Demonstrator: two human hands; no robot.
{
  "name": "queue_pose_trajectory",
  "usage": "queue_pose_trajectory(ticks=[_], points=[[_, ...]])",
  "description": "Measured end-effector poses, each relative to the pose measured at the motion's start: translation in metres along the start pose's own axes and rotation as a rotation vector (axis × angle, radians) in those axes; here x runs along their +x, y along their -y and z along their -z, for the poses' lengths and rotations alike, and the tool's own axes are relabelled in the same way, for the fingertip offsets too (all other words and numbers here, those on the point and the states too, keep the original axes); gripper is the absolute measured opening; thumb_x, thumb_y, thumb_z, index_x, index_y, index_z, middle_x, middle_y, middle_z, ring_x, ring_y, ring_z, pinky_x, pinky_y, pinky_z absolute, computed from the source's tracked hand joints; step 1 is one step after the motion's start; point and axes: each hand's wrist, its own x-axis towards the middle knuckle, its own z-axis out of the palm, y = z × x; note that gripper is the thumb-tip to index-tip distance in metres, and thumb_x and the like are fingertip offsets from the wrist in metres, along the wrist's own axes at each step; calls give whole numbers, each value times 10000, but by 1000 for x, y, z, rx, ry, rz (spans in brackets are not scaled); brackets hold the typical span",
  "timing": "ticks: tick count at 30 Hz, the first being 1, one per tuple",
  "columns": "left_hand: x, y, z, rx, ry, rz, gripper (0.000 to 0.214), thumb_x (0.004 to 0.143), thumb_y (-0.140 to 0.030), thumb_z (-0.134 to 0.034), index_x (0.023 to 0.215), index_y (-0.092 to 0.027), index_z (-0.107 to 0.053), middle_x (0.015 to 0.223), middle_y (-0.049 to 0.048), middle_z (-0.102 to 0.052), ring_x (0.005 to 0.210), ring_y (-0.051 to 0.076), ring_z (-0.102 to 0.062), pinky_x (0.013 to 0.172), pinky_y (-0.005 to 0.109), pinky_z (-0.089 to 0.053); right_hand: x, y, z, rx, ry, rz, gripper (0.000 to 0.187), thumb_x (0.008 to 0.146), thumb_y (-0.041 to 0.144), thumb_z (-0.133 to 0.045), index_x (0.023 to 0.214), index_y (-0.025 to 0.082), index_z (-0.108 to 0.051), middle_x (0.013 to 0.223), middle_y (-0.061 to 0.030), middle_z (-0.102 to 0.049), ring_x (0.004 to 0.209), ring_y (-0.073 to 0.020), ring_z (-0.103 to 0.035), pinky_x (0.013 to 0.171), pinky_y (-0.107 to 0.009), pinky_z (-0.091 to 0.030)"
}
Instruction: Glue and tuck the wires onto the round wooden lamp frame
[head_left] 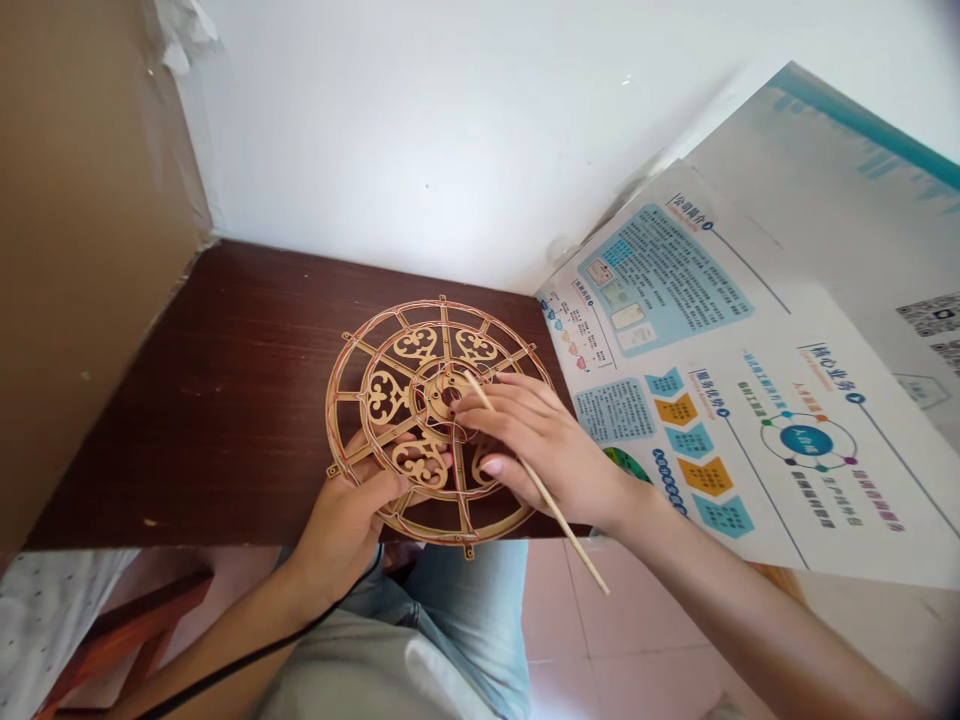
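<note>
Wooden openwork wheel beside printed poster

The fretwork wheel is thin, pale plywood, matt and fine-grained, and the bamboo skewer at 5 o'clock looks smooth and unpainted. The table at 9 o'clock is dark wood veneer with a soft sheen, lightly scuffed. The coated paper poster at 3 o'clock looks glossy; the brown cardboard at 10 o'clock is matt.

a flat laser-cut wooden wheel, a thin stick over it
</note>
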Motion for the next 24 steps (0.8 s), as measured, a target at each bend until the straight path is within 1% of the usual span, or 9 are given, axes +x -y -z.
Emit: queue_pose_trajectory(ticks=[4, 6, 8, 11, 13, 16, 19, 22, 24], points=[[-10, -2, 15, 17, -137, 5, 310, 706, -222, -886, 1001, -201, -790, 1023, 44, -843, 1089, 309, -795, 954, 402, -672, -14, -9, 5, -113, -247, -368, 256, 1155, 309, -445, 1346, 223, -593, 1152, -117, -720, 1078, -288, -701, 971, -469, -565], [-16, -8, 27, 30, -228, -40, 260, 690, -230, -907, 915, -201, -779, 990, 37, -839, 1110, 316, -785, 957, 396, -676, -23, -17, 3, -188, -235, -504, 228, 1138, 264, -449, 1300, 210, -601, 1147, -123, -706, 1068, -295, -699, 948, -480, -574], [-20, -17, 39, 63, -301, -102, 307, 704, -242, -895, 995, -214, -798, 1005, 34, -838, 1122, 330, -780, 936, 405, -686, -30, -27, -4, -245, -185, -526, 241, 1102, 184, -443, 1254, 200, -629, 1114, -117, -724, 1037, -309, -707, 924, -507, -574], [-23, -31, 50, 113, -274, -119, 372, 741, -248, -875, 1106, -264, -807, 1094, 26, -840, 1186, 362, -765, 968, 455, -684, -29, -47, -19, -268, -131, -506, 466, 946, -14, -405, 1268, 190, -674, 1132, -115, -749, 1057, -297, -710, 929, -486, -578], [-21, -39, 53, 103, -266, -140, 345, 747, -242, -875, 1084, -276, -813, 1096, 18, -840, 1183, 359, -766, 978, 454, -684, -21, -59, -27, -259, -120, -502, 567, 875, -50, -413, 1319, 174, -685, 1187, -131, -757, 1103, -297, -708, 967, -490, -578], [-14, -48, 50, 84, -291, -202, 309, 717, -203, -893, 1015, -247, -824, 1049, 17, -840, 1125, 318, -776, 967, 402, -686, -1, -68, -36, -214, -167, -528, 601, 886, -23, -428, 1404, 167, -664, 1282, -162, -739, 1182, -312, -695, 1035, -524, -566], [-3, -56, 45, 90, -281, -253, 441, 670, -183, -915, 1097, -237, -821, 1033, 21, -836, 1088, 296, -782, 937, 386, -690, 21, -55, -43, -140, -321, -567, 524, 1008, 62, -394, 1479, 184, -588, 1405, -196, -671, 1311, -331, -645, 1116, -577, -528], [8, -64, 43, 102, -214, -290, 518, 655, -198, -938, 1155, -224, -807, 1015, 33, -834, 1042, 284, -789, 910, 388, -691, 38, -27, -55, -14, -516, -572, 428, 1124, 234, -386, 1550, 242, -431, 1478, -173, -587, 1336, -267, -628, 1093, -469, -578], [14, -68, 45, 115, -181, -293, 490, 678, -208, -935, 1150, -220, -805, 1026, 34, -834, 1049, 292, -793, 918, 407, -689, 45, -11, -65, 114, -762, -618, 381, 1117, 347, -493, 1489, 274, -459, 1477, -160, -535, 1357, -277, -588, 1067, -464, -594]])
